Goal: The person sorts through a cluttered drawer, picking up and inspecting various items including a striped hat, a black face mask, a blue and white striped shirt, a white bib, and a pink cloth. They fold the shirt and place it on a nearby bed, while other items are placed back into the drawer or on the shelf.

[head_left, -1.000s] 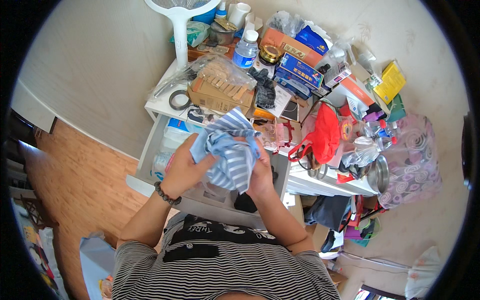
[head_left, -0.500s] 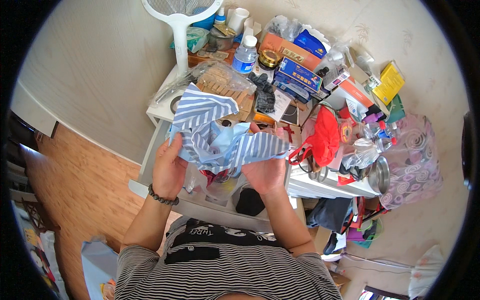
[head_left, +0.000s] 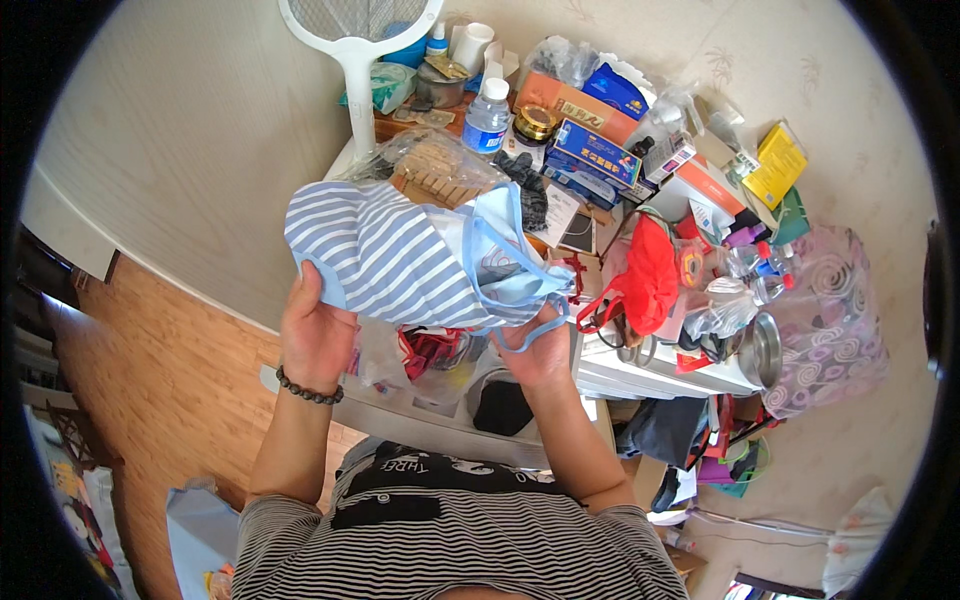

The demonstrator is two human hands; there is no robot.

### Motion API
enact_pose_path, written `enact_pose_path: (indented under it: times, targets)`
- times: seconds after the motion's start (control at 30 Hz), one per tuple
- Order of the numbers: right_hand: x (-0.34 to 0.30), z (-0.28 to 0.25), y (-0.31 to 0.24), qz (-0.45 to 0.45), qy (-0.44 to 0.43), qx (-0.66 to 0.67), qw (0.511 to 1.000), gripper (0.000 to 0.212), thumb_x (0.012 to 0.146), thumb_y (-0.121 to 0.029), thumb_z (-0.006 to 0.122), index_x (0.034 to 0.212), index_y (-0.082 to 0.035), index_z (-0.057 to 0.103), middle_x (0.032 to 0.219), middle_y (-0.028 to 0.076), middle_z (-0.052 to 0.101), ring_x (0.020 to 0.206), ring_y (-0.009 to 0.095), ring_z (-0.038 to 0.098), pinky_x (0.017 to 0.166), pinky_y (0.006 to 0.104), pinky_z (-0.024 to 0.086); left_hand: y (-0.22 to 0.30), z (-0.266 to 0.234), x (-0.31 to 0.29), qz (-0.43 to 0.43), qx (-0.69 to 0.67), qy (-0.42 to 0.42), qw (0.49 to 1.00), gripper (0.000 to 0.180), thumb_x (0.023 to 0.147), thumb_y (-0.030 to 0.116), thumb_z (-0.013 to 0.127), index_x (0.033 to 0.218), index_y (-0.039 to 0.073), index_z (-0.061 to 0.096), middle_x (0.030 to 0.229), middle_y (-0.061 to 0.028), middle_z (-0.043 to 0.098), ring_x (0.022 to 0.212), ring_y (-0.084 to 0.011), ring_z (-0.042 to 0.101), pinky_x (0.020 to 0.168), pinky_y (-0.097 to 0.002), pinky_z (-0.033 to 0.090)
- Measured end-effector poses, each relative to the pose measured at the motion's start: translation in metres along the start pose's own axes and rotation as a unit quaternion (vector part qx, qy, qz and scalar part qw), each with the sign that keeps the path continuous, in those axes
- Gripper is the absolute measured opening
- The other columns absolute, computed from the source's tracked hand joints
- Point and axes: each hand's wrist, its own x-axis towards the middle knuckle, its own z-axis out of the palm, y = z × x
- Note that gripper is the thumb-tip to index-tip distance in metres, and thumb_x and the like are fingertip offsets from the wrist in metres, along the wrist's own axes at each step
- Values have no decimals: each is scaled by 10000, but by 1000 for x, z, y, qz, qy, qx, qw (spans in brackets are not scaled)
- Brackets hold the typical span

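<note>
A blue-and-white striped cloth (head_left: 400, 255) with light blue trim and a thin strap is spread between my hands above an open drawer (head_left: 440, 430). Its exact kind is unclear. My left hand (head_left: 316, 335) grips the lower left corner, thumb on top. At the right end, my right hand (head_left: 540, 350) holds the gathered trim and strap from beneath; some of its fingers are hidden by the fabric. Below the cloth, the drawer contains a red item (head_left: 430, 350), clear plastic and a black item (head_left: 502, 405).
A clear bag of wooden pieces (head_left: 440, 175), a water bottle (head_left: 487, 118) and several boxes (head_left: 598, 150) crowd the cabinet top. A white racket-shaped item (head_left: 360, 60) stands at the back left. Right of the cloth lie a red cloth bag (head_left: 648, 275) and a metal bowl (head_left: 762, 350).
The crumpled cloth has been opened out into a wider, flatter shape. My left hand has moved a little left, while my right hand has stayed nearly in place.
</note>
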Motion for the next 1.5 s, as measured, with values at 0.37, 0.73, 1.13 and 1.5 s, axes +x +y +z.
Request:
enact_pose_path:
  times: [0.37,0.73,1.13,1.5]
  targets:
    - [6,23,-36,-75,26,16,997,273,902,-376,481,951,-142,613,1052,76,645,1026,270,579,918,438,453,24,-38,-1,182,374,-130,900,208,701,55,690,559,80,541,1024,-91,547,881,-154,495,821,-250,349]
    - [2,51,-52,-92,-50,-9,994,397,893,-413,478,1081,-83,597,1075,126,638,996,274,598,907,427,465,44,-20,-19,52,519,-118,845,213,753,-115,544,821,21,693,1057,-72,547,964,-149,519,830,-233,381]
    - [53,174,13,162,-166,-159,960,292,947,-330,481,1018,-85,624,972,53,662,852,173,635,751,315,532,63,44,6,87,288,74,951,304,930,247,557,1082,-9,614,993,-76,648,874,-166,626,775,-269,498]
    - [62,177,98,23,-273,-444,853,189,859,-152,674,997,-35,619,927,4,623,828,81,550,743,232,441,128,-14,-52,197,169,128,957,265,949,145,535,1186,29,548,1089,-44,638,975,-143,618,827,-294,506]
